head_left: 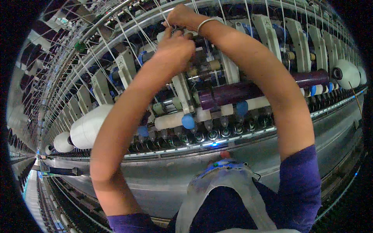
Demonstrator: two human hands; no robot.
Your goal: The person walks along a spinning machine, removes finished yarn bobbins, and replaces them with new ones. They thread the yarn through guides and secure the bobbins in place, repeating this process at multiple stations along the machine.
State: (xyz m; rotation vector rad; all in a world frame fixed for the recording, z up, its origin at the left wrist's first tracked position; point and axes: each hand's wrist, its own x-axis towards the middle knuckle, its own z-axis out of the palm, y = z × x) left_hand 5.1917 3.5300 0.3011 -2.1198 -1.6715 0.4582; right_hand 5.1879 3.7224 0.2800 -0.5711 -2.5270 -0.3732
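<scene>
Both my arms reach up to the top of a spinning frame. My right hand (182, 17), with a white bangle (204, 25) on its wrist, has its fingertips pinched together at a white roving strand (161, 9) that comes down from above. Just below it, my left hand (176, 46) is raised with bent fingers, its fingertips close to the right ones. What the left fingers hold, if anything, is too small to make out. Beneath the hands lie the drafting rollers (213, 65) and pale pressure arms (266, 33). A dark purple roller tube (233, 94) lies across the machine below my right forearm.
Large white yarn packages (91, 126) sit at the left, and another white package (345, 73) at the far right. A row of spindles (212, 134) runs along the machine's lower edge. A grey apron with a blue pouch (221, 166) hangs at my front.
</scene>
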